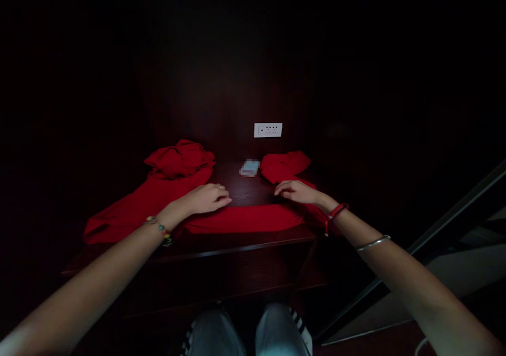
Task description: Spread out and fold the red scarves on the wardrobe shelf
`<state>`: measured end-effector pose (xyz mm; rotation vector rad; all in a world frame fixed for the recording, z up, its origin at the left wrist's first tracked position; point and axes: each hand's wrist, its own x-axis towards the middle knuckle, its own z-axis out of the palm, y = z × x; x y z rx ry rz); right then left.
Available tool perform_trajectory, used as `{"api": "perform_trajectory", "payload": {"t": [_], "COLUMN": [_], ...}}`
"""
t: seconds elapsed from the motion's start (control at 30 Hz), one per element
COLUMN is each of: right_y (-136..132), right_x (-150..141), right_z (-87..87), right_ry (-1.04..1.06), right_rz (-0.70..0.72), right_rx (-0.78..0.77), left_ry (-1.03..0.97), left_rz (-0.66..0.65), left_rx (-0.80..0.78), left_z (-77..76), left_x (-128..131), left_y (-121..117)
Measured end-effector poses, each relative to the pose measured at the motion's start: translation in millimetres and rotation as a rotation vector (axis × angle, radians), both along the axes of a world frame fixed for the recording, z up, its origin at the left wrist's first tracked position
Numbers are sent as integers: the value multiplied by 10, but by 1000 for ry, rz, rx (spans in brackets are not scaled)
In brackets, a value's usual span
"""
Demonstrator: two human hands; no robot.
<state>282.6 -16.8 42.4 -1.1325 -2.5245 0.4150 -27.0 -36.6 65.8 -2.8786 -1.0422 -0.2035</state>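
Note:
A red garment (245, 219) lies on a dark wooden shelf, with one long strip along the front edge. Its left side is bunched into a crumpled pile (179, 158), and a smaller fold (284, 166) rests at the back right. My left hand (208, 198) hovers at the inner edge of the left part, fingers loosely bent and thumb apart, nothing visible in it. Over the right part is my right hand (295, 191), palm down with bent, slightly spread fingers. Whether either hand touches the cloth I cannot tell.
A small pale, blurred item (250, 167) lies on the shelf (247, 191) between the cloth parts. A white power socket (268, 130) is on the dark back wall. Below the shelf are my knees (215, 332). A dark slanted frame edge (435, 240) runs along the right.

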Motion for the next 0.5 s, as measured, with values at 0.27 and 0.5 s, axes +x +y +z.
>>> {"api": "perform_trajectory", "payload": {"t": [0.27, 0.5], "right_y": [249, 214], "right_x": [-169, -64], "right_z": [-233, -214], "right_ry": [-199, -100], "right_rz": [-79, 26], "right_rx": [-295, -401], "left_ry": [-51, -153], "left_rz": [122, -3], "left_rx": [-387, -614], "left_z": [-544, -384], "left_x": [566, 425], "left_y": [549, 501]}}
